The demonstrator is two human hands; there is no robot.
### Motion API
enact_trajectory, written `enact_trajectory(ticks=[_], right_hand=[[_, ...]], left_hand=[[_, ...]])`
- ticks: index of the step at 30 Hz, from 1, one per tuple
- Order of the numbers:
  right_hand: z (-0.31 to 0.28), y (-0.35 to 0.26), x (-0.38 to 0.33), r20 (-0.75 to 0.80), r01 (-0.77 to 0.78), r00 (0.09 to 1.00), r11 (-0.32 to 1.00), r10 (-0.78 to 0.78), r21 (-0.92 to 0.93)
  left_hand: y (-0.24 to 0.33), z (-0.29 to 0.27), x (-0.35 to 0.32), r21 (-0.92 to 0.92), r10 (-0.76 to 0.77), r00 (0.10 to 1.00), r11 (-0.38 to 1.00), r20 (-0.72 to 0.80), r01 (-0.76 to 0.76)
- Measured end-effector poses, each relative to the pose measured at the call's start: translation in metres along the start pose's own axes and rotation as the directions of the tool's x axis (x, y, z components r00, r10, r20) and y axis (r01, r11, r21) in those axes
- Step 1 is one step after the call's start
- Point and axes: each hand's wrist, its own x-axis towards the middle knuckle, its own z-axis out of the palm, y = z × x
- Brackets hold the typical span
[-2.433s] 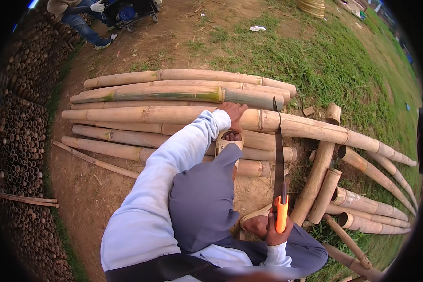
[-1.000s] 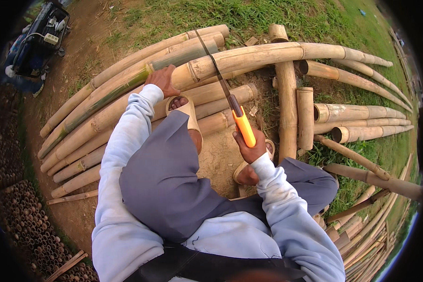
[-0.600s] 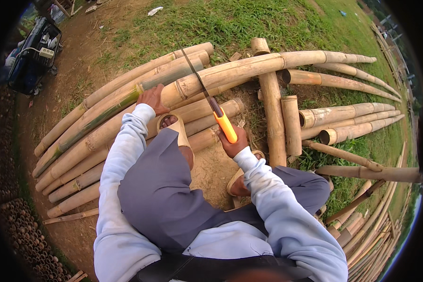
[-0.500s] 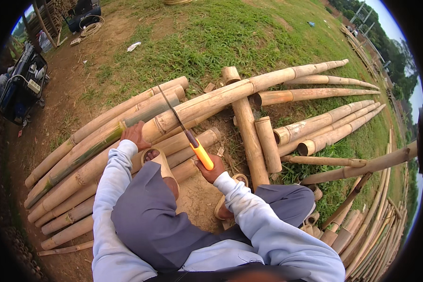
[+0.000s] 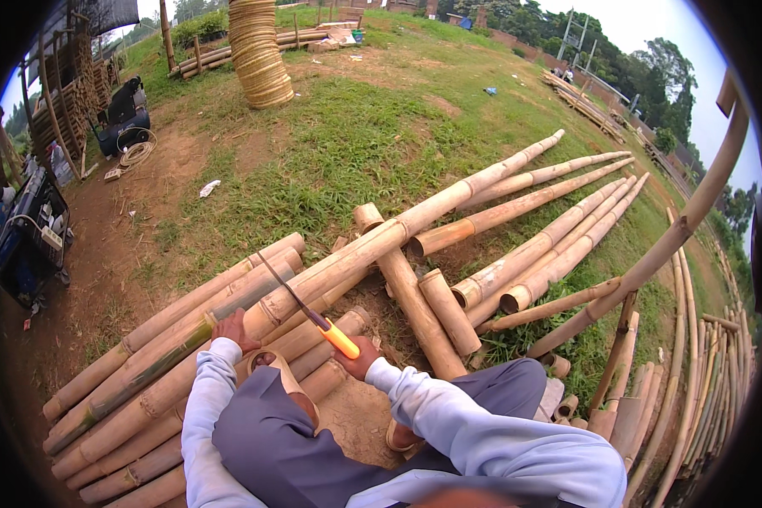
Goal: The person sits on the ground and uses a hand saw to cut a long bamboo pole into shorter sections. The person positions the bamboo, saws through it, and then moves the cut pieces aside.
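Observation:
My right hand (image 5: pixel 358 356) is closed round the orange handle of a hand saw (image 5: pixel 340 339). Its thin dark blade slants across a thick tan bamboo pole (image 5: pixel 339 263), close to the pole's near end. That pole runs up to the right over a crosswise bamboo log (image 5: pixel 421 315). At the near end my left hand (image 5: pixel 235 330) grips the pole, its fingers partly hidden. Under and beside it lie several other bamboo poles (image 5: pixel 157 385), one with green patches. How deep the blade sits cannot be made out.
A short bamboo piece (image 5: pixel 449 311) leans by the crosswise log. More long poles (image 5: pixel 559 233) lie on grass at the right, near a slanting post (image 5: pixel 643 279). My sandalled foot (image 5: pixel 284 377) is against the poles. Black equipment (image 5: pixel 34 237) and a coiled hose (image 5: pixel 138 151) are left.
The view has tilted up, so the poles and hands appear lower and a tall coil of tan strips shows at the back. Both hands keep their grips; the saw still crosses the pole.

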Motion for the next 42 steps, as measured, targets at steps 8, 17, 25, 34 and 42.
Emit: enact_trajectory(ticks=[8,17,25,34,42], right_hand=[[-0.057,-0.019,-0.185,0.015,-0.188,0.982,0.981,0.188,0.040],[0.001,0.004,-0.011,-0.046,0.039,0.998,0.999,-0.038,0.029],[-0.061,-0.026,-0.178,-0.071,-0.071,0.995,0.997,0.070,-0.007],[-0.004,-0.011,-0.001,-0.032,-0.032,0.999,0.995,0.034,0.090],[-0.061,-0.048,-0.160,-0.019,-0.125,0.992,0.987,0.128,0.096]], left_hand=[[-0.002,0.008,0.001,-0.005,0.012,1.000,1.000,0.008,-0.012],[0.003,-0.008,0.000,0.001,-0.026,0.997,1.000,0.078,0.026],[0.004,-0.010,-0.003,-0.006,-0.009,0.996,1.000,0.094,0.010],[0.006,-0.016,-0.002,0.018,-0.030,0.994,0.999,0.102,0.028],[0.003,-0.011,-0.003,0.008,0.006,0.998,1.000,0.070,-0.007]])
